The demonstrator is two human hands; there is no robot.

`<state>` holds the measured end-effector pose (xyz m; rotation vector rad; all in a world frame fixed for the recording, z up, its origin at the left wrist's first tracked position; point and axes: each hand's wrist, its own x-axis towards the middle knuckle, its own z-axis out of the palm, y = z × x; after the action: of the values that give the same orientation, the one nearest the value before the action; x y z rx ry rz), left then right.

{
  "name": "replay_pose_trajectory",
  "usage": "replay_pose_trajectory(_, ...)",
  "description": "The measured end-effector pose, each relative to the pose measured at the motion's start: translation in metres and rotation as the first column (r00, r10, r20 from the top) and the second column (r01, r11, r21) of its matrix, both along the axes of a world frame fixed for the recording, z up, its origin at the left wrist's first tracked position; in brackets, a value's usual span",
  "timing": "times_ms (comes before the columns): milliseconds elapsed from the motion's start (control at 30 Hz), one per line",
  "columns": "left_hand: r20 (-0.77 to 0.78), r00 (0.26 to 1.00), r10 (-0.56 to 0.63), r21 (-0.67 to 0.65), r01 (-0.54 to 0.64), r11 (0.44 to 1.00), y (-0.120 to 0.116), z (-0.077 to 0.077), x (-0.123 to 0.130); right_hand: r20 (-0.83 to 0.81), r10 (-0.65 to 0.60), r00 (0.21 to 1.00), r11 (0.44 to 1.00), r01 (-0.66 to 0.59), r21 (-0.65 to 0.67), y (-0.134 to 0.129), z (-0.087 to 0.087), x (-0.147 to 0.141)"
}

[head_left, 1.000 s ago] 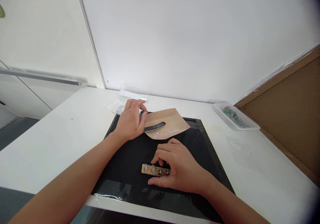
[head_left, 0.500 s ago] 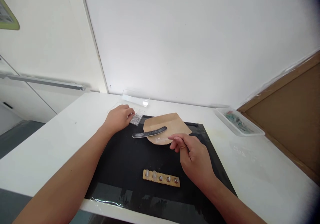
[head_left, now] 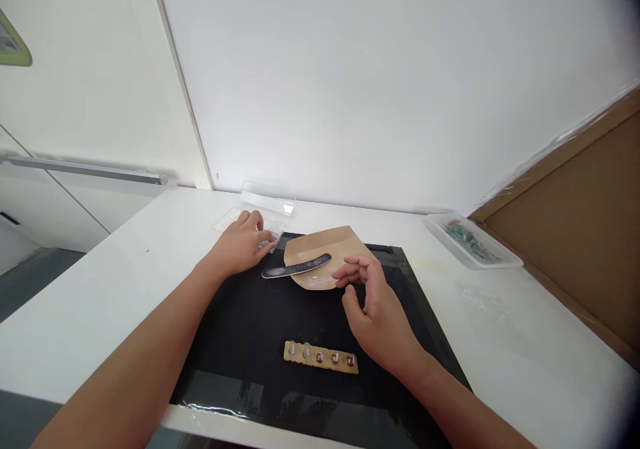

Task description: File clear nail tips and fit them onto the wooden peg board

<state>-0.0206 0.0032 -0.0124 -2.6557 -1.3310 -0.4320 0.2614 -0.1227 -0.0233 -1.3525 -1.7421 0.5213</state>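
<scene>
My left hand [head_left: 241, 242] is at the mat's far left corner, its thumb and fingers closed on the edge of a small clear compartment box [head_left: 277, 229]. The hand hides much of the box and what lies in it. My right hand [head_left: 373, 302] hovers with thumb and curved fingers apart, nothing visible between them, by the right side of a brown paper sheet [head_left: 325, 239]. A curved black nail file [head_left: 297, 267] rests across the paper's left edge. Nearer me, a tan strip [head_left: 327, 367] carries a row of several small studs, with clear nail-tip-like pieces on the left ones.
A black mat [head_left: 240, 329] covers the middle of the white table [head_left: 100, 302]. Clear plastic lids [head_left: 267, 202] lie near the wall. To the right stands a translucent tray [head_left: 473, 242] of greenish packets, beside a brown framed board [head_left: 575, 235].
My right hand has opened from a near pinch, thumb and fingers now apart. My left fingers have shifted slightly on the small box. The view has moved slightly.
</scene>
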Motion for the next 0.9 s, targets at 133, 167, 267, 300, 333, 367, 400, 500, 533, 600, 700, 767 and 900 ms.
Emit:
replay_pose_trajectory(133, -0.066, 0.997, 0.027, -0.02, -0.029, 0.999, -0.0015, -0.0035, 0.0023, -0.011, 0.013, 1.0, 1.0, -0.013, -0.002, 0.0003, -0.0007, -0.0003)
replay_pose_trajectory(167, -0.076, 0.997, 0.034, -0.025, -0.036, 0.999, -0.0022, -0.0036, 0.003, -0.016, 0.016, 1.0, 1.0, -0.016, -0.003, 0.0005, -0.0011, -0.0003)
replay_pose_trajectory(267, -0.088, 0.995, 0.039, -0.05, -0.044, 0.998, -0.0042, -0.0027, 0.0045, -0.024, 0.023, 0.999, 1.0, -0.023, -0.001, 0.0015, -0.0024, -0.0003)
replay_pose_trajectory(300, -0.087, 0.996, 0.035, -0.061, -0.041, 0.997, -0.0045, -0.0023, 0.0048, -0.026, 0.024, 0.999, 1.0, -0.024, -0.002, 0.0018, -0.0027, -0.0002)
replay_pose_trajectory(333, -0.086, 0.996, 0.031, -0.073, -0.037, 0.997, -0.0046, -0.0019, 0.0049, -0.028, 0.026, 0.999, 1.0, -0.027, -0.004, 0.002, -0.003, -0.0001)
replay_pose_trajectory(367, -0.085, 0.996, 0.027, -0.084, -0.034, 0.996, -0.0046, -0.0016, 0.0049, -0.029, 0.029, 0.999, 1.0, -0.029, -0.007, 0.0021, -0.0032, 0.0)
replay_pose_trajectory(400, -0.086, 0.996, 0.024, -0.093, -0.032, 0.995, -0.0044, -0.0012, 0.0048, -0.03, 0.032, 0.999, 0.999, -0.033, -0.009, 0.0022, -0.0033, 0.0001)
replay_pose_trajectory(500, -0.085, 0.996, 0.016, -0.122, -0.026, 0.992, -0.0037, 0.0, 0.0046, -0.027, 0.043, 0.999, 0.999, -0.043, -0.01, 0.0021, -0.0029, 0.0004)
replay_pose_trajectory(533, -0.082, 0.997, 0.01, -0.13, -0.021, 0.991, -0.0034, 0.0006, 0.0044, -0.027, 0.045, 0.999, 0.999, -0.045, -0.008, 0.0021, -0.0026, 0.0004)
replay_pose_trajectory(600, -0.07, 0.998, -0.001, -0.146, -0.01, 0.989, -0.0031, 0.0018, 0.0037, -0.024, 0.046, 0.999, 0.999, -0.046, -0.007, 0.0019, -0.0015, 0.0005)
replay_pose_trajectory(700, -0.055, 0.998, -0.004, -0.163, -0.005, 0.987, -0.0024, 0.0032, 0.0018, -0.013, 0.052, 0.999, 0.999, -0.052, -0.007, 0.0014, -0.0002, 0.0006)
replay_pose_trajectory(767, -0.053, 0.999, -0.004, -0.158, -0.005, 0.987, -0.0022, 0.0036, 0.0004, -0.002, 0.057, 0.998, 0.998, -0.057, -0.006, 0.0011, 0.0002, 0.0007)
replay_pose_trajectory(900, -0.104, 0.994, -0.015, -0.104, 0.004, 0.995, -0.0034, 0.0047, -0.0006, 0.02, 0.063, 0.998, 0.998, -0.063, -0.025, 0.0008, 0.0002, 0.0006)
